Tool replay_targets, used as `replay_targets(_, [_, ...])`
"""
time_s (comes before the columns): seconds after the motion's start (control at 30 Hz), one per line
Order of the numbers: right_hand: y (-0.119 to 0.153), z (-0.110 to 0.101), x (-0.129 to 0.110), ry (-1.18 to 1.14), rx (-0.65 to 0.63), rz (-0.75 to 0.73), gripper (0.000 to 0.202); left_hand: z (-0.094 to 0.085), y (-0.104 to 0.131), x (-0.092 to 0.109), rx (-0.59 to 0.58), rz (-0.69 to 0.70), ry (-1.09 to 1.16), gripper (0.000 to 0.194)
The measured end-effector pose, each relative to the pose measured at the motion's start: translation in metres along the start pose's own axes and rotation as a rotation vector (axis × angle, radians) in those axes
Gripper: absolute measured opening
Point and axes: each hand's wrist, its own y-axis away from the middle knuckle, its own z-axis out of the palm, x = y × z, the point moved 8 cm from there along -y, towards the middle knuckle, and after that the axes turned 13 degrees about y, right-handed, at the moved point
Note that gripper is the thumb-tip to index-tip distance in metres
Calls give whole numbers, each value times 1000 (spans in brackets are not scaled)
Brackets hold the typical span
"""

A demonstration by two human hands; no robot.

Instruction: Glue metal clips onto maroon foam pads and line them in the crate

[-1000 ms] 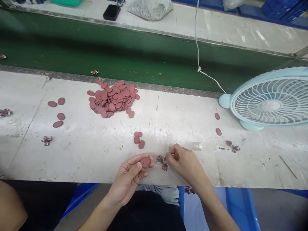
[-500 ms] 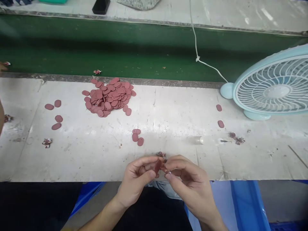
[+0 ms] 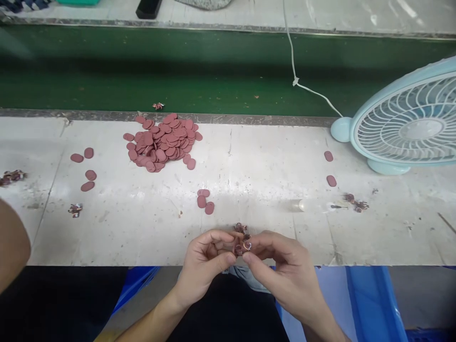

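Observation:
At the table's near edge, my left hand (image 3: pixel 206 263) pinches a small reddish-brown piece (image 3: pixel 238 249) between thumb and fingers. My right hand (image 3: pixel 283 266) meets it from the other side, its thumb and forefinger closed at a pale-edged part of the piece; fingers hide much of it, so its kind is unclear. Just beyond the fingertips lies a little clump of dark brown and white bits (image 3: pixel 240 228). Three flat dark-red oval discs (image 3: pixel 201 202) lie a short way ahead, and a large heap of similar discs (image 3: pixel 162 142) is farther left.
A light-blue fan (image 3: pixel 420 123) stands at right, its white cord (image 3: pixel 294 61) crossing the green strip (image 3: pixel 221 71). Loose discs (image 3: pixel 87 186) and a small clump (image 3: pixel 75 210) lie left. Another person's arm (image 3: pixel 12 247) reaches in at the left edge.
The oval disc in my left hand has turned, and my right fingers have come closer to it. Another person's arm has come farther in at left. The scrap on the green strip has shifted right.

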Motion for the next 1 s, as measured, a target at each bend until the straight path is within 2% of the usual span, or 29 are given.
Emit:
replay_targets(0.13, [-1, -2, -3, 64, -23, -21, 7, 1, -4, -1, -2, -16, -4, 4])
replay_targets(0.5, [4, -3, -7, 153, -32, -48, 10, 0, -4, 5, 20, 28, -116, 7])
replay_targets(0.8, [1, 3, 5, -69, -45, 39, 4, 3, -2, 8, 0, 44, -128, 10])
replay_targets(1.0, [1, 5, 10, -170, -36, 72, 3, 3, -2, 7, 25, 62, -125, 9])
